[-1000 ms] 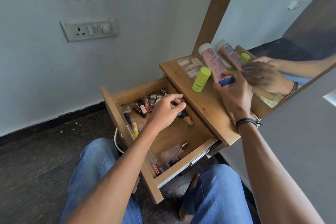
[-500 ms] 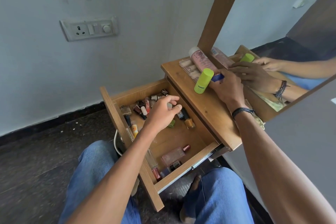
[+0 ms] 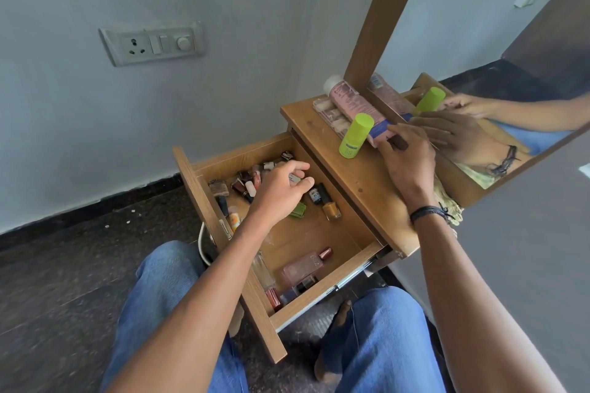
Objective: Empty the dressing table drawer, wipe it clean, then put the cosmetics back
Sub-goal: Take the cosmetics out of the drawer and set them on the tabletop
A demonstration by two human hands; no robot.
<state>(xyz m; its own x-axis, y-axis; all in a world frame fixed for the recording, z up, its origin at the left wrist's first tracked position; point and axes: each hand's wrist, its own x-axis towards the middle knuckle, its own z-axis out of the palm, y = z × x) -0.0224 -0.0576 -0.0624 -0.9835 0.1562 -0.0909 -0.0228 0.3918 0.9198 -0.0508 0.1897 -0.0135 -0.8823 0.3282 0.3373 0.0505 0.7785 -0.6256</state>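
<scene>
Bottles of nail polish (image 3: pixel 245 183) crowd the far end of the wooden drawer (image 3: pixel 198 188) just under the left hand (image 3: pixel 281 191), its grip unclear; the right hand (image 3: pixel 405 163) clasps a pink plastic tube (image 3: pixel 351 102).

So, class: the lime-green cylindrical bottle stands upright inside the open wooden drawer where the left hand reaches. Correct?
No. In the head view, the lime-green cylindrical bottle stands upright on the wooden tabletop; the left hand does reach into the open wooden drawer.
</scene>
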